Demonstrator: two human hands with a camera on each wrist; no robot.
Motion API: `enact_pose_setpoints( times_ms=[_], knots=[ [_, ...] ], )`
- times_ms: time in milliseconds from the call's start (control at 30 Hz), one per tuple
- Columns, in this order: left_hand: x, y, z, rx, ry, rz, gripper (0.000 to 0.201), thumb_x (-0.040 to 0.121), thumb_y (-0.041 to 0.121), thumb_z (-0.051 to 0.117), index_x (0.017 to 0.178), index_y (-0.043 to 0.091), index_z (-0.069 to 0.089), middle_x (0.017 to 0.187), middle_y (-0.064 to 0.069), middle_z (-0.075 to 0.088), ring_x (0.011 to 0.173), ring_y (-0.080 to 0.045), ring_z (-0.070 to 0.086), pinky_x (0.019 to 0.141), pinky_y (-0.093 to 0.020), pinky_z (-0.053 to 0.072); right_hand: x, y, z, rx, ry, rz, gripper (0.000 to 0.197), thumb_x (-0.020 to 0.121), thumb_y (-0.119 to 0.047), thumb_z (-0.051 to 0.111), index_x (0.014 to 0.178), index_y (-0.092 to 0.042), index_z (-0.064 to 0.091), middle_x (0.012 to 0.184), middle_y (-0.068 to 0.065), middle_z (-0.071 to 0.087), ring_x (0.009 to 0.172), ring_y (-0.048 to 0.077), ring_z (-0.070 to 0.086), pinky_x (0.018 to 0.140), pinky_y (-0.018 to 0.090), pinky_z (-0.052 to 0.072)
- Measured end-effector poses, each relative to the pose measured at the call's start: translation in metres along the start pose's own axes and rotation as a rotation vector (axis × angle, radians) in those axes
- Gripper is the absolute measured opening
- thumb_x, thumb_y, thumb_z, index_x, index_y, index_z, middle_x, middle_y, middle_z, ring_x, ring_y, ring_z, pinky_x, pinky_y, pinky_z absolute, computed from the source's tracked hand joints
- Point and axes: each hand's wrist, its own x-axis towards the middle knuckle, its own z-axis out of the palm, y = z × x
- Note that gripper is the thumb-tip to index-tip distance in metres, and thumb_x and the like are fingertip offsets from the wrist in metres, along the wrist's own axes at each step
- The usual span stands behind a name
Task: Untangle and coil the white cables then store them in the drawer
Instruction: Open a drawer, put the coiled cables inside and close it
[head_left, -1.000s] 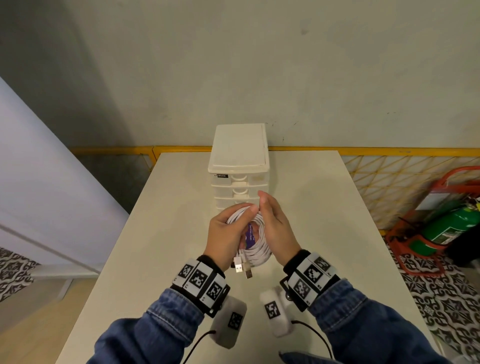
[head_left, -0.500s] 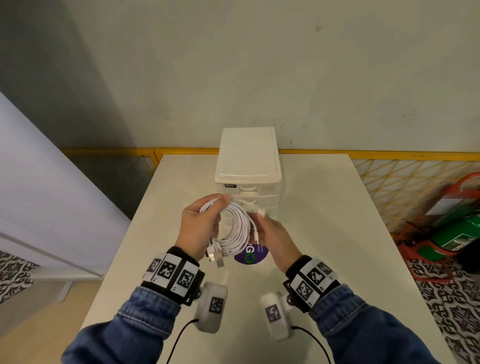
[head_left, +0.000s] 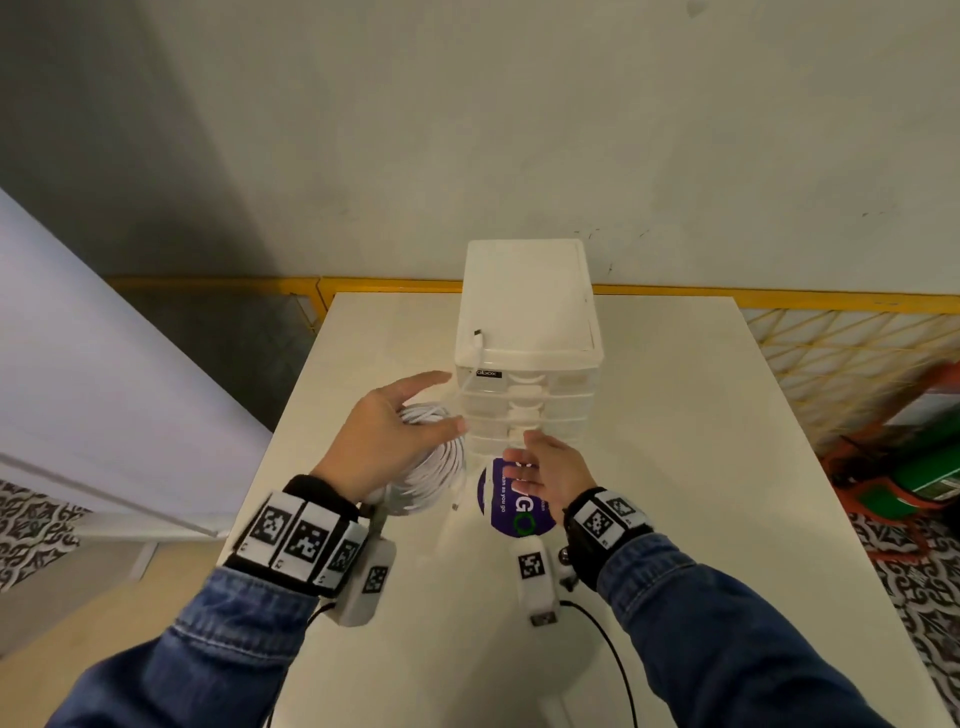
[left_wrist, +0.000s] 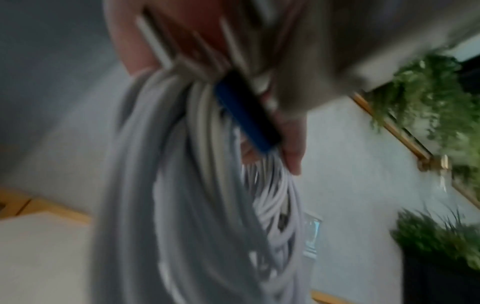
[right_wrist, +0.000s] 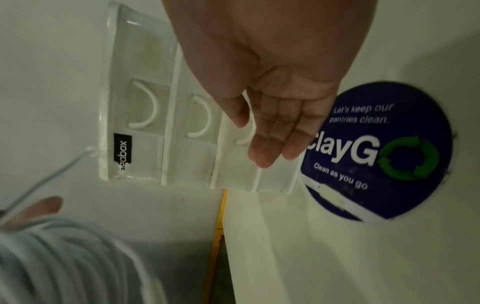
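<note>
Trouble is most likely coming from the loose cable end (head_left: 477, 338), which is lying up over the front edge of the drawer unit (head_left: 527, 312) and trailing down toward the coil of white cables (head_left: 434, 470); if the coil is carried toward a drawer with that end hooked there, I judge it may be snagging and pulling loops undone. The left hand (head_left: 387, 441) is holding the coil just left of the unit, above the white table (head_left: 675, 467), fingers largely extended with the thumb over the top, a slack hold that could be letting loops slip. The right hand (head_left: 553, 475) is holding nothing, its fingers straight and reaching at the lower drawer handles (right_wrist: 201, 116), above a round purple sticker (right_wrist: 376, 152). Counting: one coil, one drawer unit showing four drawers, all closed, one sticker, two hands.
</note>
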Motion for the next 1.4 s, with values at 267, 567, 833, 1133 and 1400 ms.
enact_pose_setpoints(
  times_ms=[267, 567, 833, 1133, 1400],
  knots=[
    [0.007, 0.001, -0.002, -0.149, -0.132, 0.099, 0.021, 0.082, 0.016, 0.070, 0.102, 0.020, 0.073, 0.098, 0.018, 0.072, 0.095, 0.007, 0.063, 0.080, -0.003, 0.042, 0.006, 0.005, 0.010, 0.122, 0.073, 0.014, 0.010, 0.095, -0.022, 0.048, 0.097, -0.014, 0.055, 0.081, 0.005, 0.065, 0.065, 0.018, 0.059, 0.065, 0.030, 0.048],
    [0.023, 0.020, -0.021, -0.291, -0.289, -0.097, 0.032, 0.077, 0.033, 0.070, 0.101, 0.013, 0.071, 0.046, 0.007, 0.043, 0.036, -0.010, 0.027, 0.038, -0.021, 0.027, 0.010, 0.016, 0.013, 0.204, 0.153, -0.019, 0.019, 0.093, -0.025, 0.053, 0.106, -0.013, 0.057, 0.079, 0.003, 0.064, 0.065, 0.016, 0.058, 0.063, 0.027, 0.045],
    [0.068, 0.021, -0.012, -0.468, -0.322, -0.243, 0.037, 0.083, 0.044, 0.064, 0.106, 0.016, 0.062, 0.053, 0.007, 0.030, 0.037, -0.008, 0.023, 0.038, -0.019, 0.028, 0.019, 0.026, 0.011, 0.191, 0.246, -0.035, 0.015, 0.081, -0.029, 0.069, 0.086, -0.016, 0.063, 0.060, 0.002, 0.054, 0.045, 0.016, 0.048, 0.050, 0.028, 0.042],
    [0.080, 0.019, -0.002, -0.590, -0.155, -0.326, 0.022, 0.082, 0.042, 0.068, 0.088, 0.021, 0.066, 0.052, 0.007, 0.032, 0.037, -0.008, 0.023, 0.036, -0.017, 0.027, 0.024, 0.007, 0.008, -0.023, 0.114, -0.009, 0.012, 0.084, -0.022, 0.064, 0.078, -0.016, 0.055, 0.057, 0.002, 0.047, 0.044, 0.016, 0.041, 0.045, 0.024, 0.038],
    [0.079, 0.016, 0.001, -0.553, -0.094, -0.334, 0.034, 0.076, 0.045, 0.073, 0.097, 0.019, 0.066, 0.053, 0.007, 0.036, 0.039, -0.009, 0.027, 0.037, -0.018, 0.029, -0.003, 0.028, -0.002, -0.024, 0.082, 0.064, 0.014, 0.084, -0.020, 0.062, 0.077, -0.016, 0.051, 0.050, -0.003, 0.043, 0.042, 0.014, 0.035, 0.047, 0.024, 0.033]
  ],
)
